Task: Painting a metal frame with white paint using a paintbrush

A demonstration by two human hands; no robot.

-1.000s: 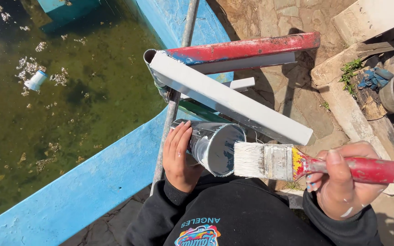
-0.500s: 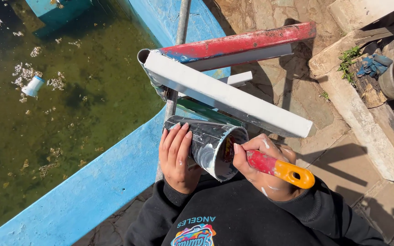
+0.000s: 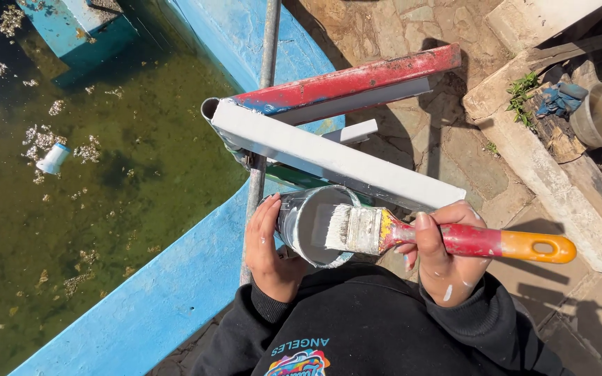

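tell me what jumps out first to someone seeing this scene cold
At centre, the right hand holds a red-handled paintbrush, its white-loaded bristles over the mouth of a paint can that the left hand steadies. Just above lies a white-painted bar under a red one. To the left spreads murky green water in a blue-edged pool.

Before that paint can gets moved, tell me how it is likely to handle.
The paint can is round, so it would probably roll if laid down. It is open, tilted and coated white inside, so it may drip. Only the left hand steadies it; the right hand holds the paintbrush across its mouth, so it could tip.
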